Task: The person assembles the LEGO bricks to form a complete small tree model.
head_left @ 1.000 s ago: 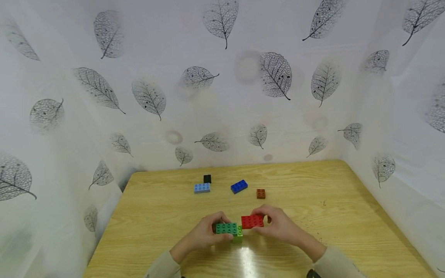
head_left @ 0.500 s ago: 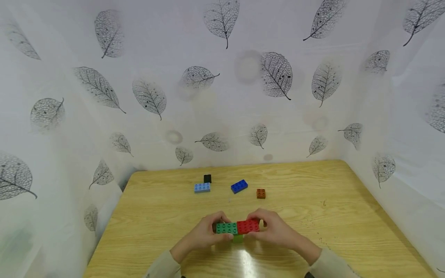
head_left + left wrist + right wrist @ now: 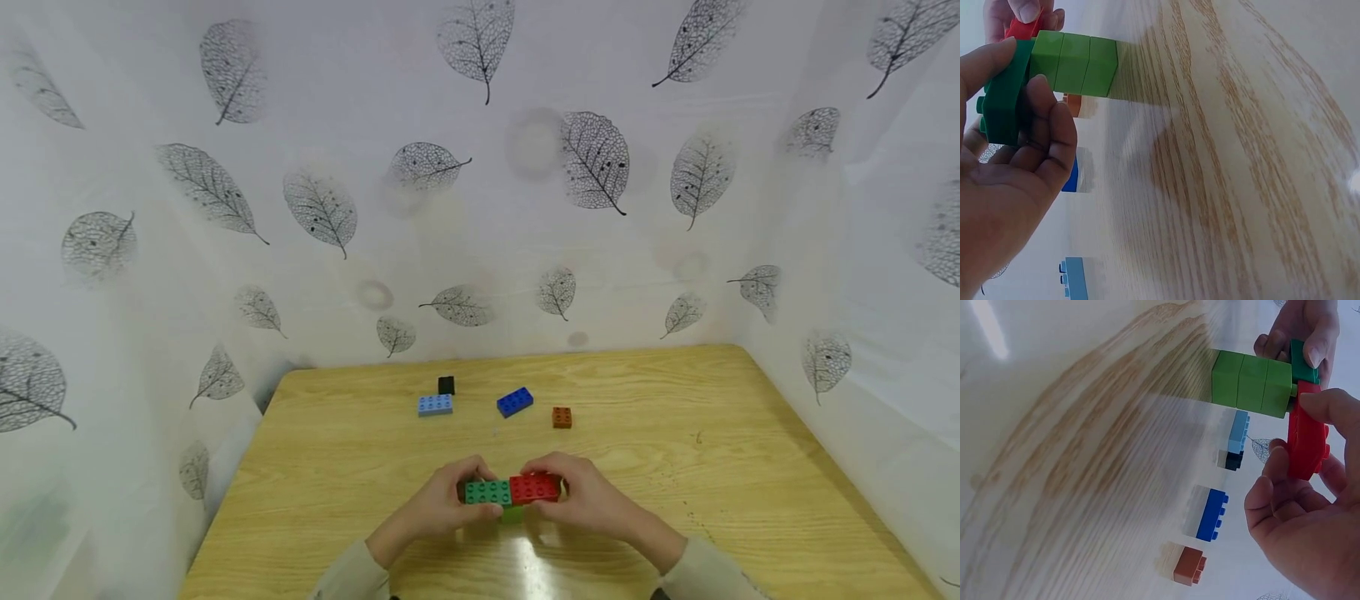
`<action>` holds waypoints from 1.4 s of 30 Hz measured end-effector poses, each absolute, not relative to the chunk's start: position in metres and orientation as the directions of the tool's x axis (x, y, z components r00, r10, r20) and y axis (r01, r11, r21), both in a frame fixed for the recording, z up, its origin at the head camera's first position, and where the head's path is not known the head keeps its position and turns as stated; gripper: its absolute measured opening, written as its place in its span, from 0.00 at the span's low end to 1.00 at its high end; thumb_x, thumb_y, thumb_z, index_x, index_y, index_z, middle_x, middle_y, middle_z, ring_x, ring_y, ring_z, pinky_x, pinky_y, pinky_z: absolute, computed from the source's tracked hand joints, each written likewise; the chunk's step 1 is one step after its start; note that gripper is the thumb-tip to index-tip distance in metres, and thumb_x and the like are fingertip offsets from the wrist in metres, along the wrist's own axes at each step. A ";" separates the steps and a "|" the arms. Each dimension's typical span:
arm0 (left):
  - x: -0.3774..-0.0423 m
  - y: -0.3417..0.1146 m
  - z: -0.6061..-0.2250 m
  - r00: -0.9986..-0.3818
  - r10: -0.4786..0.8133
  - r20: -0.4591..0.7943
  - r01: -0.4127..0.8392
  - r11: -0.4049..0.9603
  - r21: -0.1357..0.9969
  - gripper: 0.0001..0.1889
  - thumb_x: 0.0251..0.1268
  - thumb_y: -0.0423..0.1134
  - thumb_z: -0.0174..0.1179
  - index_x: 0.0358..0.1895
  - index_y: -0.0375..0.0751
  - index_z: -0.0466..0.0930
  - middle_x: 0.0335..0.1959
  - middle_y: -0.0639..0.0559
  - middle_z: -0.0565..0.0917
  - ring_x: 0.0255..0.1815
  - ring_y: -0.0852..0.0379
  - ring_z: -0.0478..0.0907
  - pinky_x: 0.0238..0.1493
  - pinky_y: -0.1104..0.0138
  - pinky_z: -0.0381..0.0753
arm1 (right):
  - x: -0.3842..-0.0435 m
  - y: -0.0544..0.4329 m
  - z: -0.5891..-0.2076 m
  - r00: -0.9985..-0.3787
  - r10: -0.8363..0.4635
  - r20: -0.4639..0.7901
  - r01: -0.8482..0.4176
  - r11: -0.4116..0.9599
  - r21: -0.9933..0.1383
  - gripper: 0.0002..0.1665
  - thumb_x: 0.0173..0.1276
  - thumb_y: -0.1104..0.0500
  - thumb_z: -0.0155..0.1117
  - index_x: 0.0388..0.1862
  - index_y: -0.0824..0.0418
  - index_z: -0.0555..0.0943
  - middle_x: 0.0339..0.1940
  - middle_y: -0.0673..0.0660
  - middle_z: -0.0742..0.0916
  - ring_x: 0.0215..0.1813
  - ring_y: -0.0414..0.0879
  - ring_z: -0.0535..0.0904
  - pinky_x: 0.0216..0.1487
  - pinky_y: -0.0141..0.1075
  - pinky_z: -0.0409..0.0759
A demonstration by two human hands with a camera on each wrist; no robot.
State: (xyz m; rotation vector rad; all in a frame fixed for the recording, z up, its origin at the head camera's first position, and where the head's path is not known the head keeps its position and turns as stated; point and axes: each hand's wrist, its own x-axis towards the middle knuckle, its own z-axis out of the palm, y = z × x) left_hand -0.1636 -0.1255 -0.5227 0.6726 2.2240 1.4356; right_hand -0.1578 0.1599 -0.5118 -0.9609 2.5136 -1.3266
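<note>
A stack of light green bricks point(image 3: 1252, 382) stands on the table. On its top, overhanging to the left, sits a dark green brick point(image 3: 487, 492), which my left hand point(image 3: 444, 505) grips between thumb and fingers. My right hand point(image 3: 588, 500) pinches a red brick point(image 3: 535, 488) end to end with the dark green one. In the right wrist view the red brick sits over the stack's edge and juts out to the right; a stud shows in a narrow gap beneath it, so I cannot tell whether it is pressed fully down.
Behind the hands lie a light blue brick point(image 3: 435, 405), a black brick point(image 3: 446, 385), a blue brick point(image 3: 515, 402) and a small brown brick point(image 3: 562, 417). The wooden table point(image 3: 337, 467) ends at a leaf-patterned sheet point(image 3: 480, 208) hanging behind and at the sides.
My right hand has brought the red brick left and nearer, from beside the stack onto its top against the dark green brick. The left hand has stayed in place.
</note>
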 end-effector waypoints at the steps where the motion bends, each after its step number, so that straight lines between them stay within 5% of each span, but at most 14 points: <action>1: -0.164 -0.125 -0.522 -0.802 0.593 -0.077 0.175 0.356 0.918 0.12 0.70 0.47 0.70 0.50 0.51 0.81 0.42 0.56 0.84 0.38 0.64 0.77 0.42 0.70 0.77 | -0.158 0.159 -0.512 -0.782 -0.599 0.175 -0.482 0.401 -0.779 0.22 0.67 0.60 0.76 0.60 0.57 0.84 0.48 0.50 0.89 0.40 0.31 0.76 0.37 0.30 0.79; 10: -0.164 -0.126 -0.525 -0.800 0.597 -0.060 0.189 0.344 0.920 0.11 0.70 0.46 0.71 0.50 0.51 0.81 0.39 0.56 0.83 0.36 0.65 0.75 0.40 0.72 0.76 | -0.155 0.147 -0.520 -0.799 -0.576 0.172 -0.454 0.389 -0.802 0.23 0.70 0.49 0.75 0.59 0.57 0.86 0.48 0.53 0.89 0.45 0.34 0.81 0.43 0.30 0.82; 42: -0.164 -0.125 -0.525 -0.798 0.600 -0.055 0.194 0.344 0.919 0.11 0.70 0.46 0.70 0.49 0.51 0.81 0.40 0.56 0.83 0.38 0.65 0.75 0.42 0.71 0.75 | -0.153 0.142 -0.515 -0.822 -0.569 0.037 -0.354 0.458 -0.816 0.24 0.67 0.50 0.77 0.61 0.55 0.88 0.41 0.47 0.85 0.38 0.33 0.77 0.38 0.29 0.80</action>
